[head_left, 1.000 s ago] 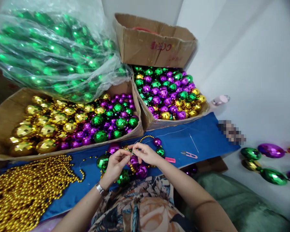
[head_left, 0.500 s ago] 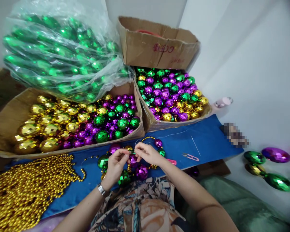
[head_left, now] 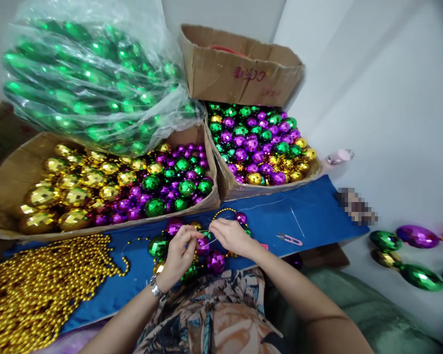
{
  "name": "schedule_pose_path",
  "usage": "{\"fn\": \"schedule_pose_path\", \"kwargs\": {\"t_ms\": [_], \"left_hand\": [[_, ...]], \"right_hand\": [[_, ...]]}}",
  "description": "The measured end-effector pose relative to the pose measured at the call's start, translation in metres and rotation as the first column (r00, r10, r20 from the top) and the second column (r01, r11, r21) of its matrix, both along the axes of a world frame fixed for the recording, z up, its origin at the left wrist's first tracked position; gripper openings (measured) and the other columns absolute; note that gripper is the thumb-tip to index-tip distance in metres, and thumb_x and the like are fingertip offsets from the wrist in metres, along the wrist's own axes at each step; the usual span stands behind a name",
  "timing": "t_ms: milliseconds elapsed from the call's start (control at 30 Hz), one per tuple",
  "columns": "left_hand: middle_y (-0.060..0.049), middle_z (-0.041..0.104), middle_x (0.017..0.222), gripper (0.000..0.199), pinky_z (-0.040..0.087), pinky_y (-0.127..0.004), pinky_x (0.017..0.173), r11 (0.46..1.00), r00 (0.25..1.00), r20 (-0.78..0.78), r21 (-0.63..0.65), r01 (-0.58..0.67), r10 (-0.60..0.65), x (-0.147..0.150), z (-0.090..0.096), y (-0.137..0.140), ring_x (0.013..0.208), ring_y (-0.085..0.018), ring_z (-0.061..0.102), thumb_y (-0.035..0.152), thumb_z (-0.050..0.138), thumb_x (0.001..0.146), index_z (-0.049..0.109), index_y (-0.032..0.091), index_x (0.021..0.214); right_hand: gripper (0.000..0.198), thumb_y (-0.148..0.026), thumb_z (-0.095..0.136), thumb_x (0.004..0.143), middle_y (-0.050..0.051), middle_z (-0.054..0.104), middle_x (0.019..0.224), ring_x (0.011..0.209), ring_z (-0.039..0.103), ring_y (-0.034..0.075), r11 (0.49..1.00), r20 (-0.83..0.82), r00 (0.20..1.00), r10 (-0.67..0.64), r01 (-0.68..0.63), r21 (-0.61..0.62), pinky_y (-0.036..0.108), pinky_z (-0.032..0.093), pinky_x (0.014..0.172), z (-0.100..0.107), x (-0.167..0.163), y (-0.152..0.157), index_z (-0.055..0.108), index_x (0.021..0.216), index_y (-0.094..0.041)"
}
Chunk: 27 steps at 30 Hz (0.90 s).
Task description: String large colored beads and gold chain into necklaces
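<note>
Here, your left hand (head_left: 182, 248) and right hand (head_left: 231, 237) pinch thread (head_left: 212, 241); it's likely light, limp, slippery — best gripped with fingertips, near the beads (head_left: 216, 262).

One left hand (head_left: 179, 253), one right hand (head_left: 232, 237), one silver wristband (head_left: 155, 286) and one pair of pink thread snips (head_left: 291, 240) show. Two cardboard boxes (head_left: 7, 187) (head_left: 224, 184) and one clear plastic bag (head_left: 170, 112) hold dozens of baubles (head_left: 76, 195).

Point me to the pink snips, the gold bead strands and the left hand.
Pink snips (head_left: 288, 239): head view, on the handles near the blades.
Gold bead strands (head_left: 51, 285): head view, middle of the pile.
Left hand (head_left: 180, 248): head view, back of the hand.
</note>
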State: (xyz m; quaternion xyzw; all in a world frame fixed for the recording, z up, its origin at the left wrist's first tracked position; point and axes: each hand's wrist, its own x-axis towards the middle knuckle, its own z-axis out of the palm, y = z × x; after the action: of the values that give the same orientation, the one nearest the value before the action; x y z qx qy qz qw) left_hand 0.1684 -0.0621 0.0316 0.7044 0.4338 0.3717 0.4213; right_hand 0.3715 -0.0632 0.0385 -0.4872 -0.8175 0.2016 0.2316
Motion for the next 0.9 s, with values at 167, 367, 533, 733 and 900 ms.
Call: {"fn": "schedule_pose_path", "kwargs": {"t_ms": [167,367,533,733,900], "left_hand": [[-0.006,0.056,0.099,0.021,0.048,-0.029,0.074,0.996,0.993,-0.111,0.080,0.050,-0.040,0.003,0.002,-0.001,0.081,-0.015,0.059,0.021,0.052,0.090,0.065,0.021,0.106],[-0.004,0.059,0.083,0.013,0.045,-0.030,0.074,0.996,0.997,0.029,-0.065,0.068,-0.066,0.003,0.005,0.005,0.078,-0.017,0.057,0.028,0.061,0.085,0.068,0.018,0.079],[-0.008,0.061,0.099,0.021,0.049,-0.036,0.085,0.867,0.828,0.553,-0.453,0.209,0.089,-0.019,0.006,0.009,0.094,-0.022,0.058,0.032,0.069,0.078,0.067,0.015,0.066],[-0.008,0.060,0.129,0.023,0.040,-0.050,0.103,0.816,0.593,0.766,-0.496,0.298,0.250,-0.029,0.009,0.007,0.127,-0.033,0.045,0.032,0.073,0.073,0.064,0.016,0.059],[-0.007,0.071,0.091,0.023,0.035,-0.050,0.107,0.814,0.470,0.846,-0.448,0.369,0.252,-0.006,0.021,0.014,0.117,-0.029,0.055,0.033,0.074,0.072,0.062,0.018,0.058]], "right_hand": [[0.017,-0.021,0.047,0.096,-0.002,0.061,0.072,0.066,0.056,0.010,0.986,-0.206,0.979,0.007,-0.041,-0.160,0.019,0.037,0.062,0.013,0.001,-0.001,0.058,0.084,-0.017],[0.016,-0.025,0.048,0.095,0.002,0.060,0.080,0.076,0.055,0.013,0.993,-0.228,0.973,-0.024,-0.003,-0.118,0.023,0.039,0.070,0.022,0.004,0.000,0.059,0.086,-0.018],[0.024,-0.035,0.048,0.095,0.001,0.055,0.076,0.074,0.052,0.014,0.963,-0.335,0.919,-0.207,0.131,-0.235,0.026,0.040,0.070,0.013,0.033,-0.002,0.057,0.080,-0.018],[0.030,-0.048,0.064,0.083,0.000,0.060,0.080,0.079,0.058,0.014,0.767,-0.742,0.309,-0.595,-0.059,-0.639,0.027,0.048,0.073,-0.015,0.032,-0.014,0.057,0.079,-0.019],[0.026,-0.041,0.072,0.078,0.002,0.067,0.097,0.102,0.061,0.017,0.811,-0.761,-0.281,-0.585,-0.220,-0.542,0.035,0.047,0.095,-0.014,0.004,-0.013,0.056,0.076,-0.021]]}}
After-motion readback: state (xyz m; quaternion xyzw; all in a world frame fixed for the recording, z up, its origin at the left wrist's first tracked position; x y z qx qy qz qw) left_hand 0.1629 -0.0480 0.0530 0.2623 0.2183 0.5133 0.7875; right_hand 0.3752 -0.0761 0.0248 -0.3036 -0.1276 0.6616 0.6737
